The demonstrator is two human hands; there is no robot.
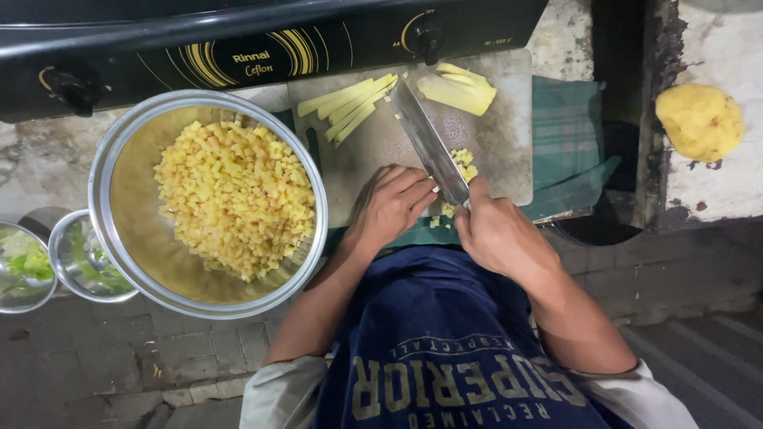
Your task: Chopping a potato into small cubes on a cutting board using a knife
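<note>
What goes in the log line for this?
right hand: grips knife | left hand: on potato sticks | board: strips | bowl: cubes

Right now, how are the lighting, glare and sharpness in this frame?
Head view: the steel bowl rim shows mild glare, the cleaver blade a soft sheen; the diced potato is evenly lit and sharp; the floor and lower corners fall dark; the edges bow slightly.

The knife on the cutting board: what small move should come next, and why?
Probably press the knife down again: the right hand holds it over yellow strips pinned by the left hand, with small cubes already cut beside the blade.
</note>
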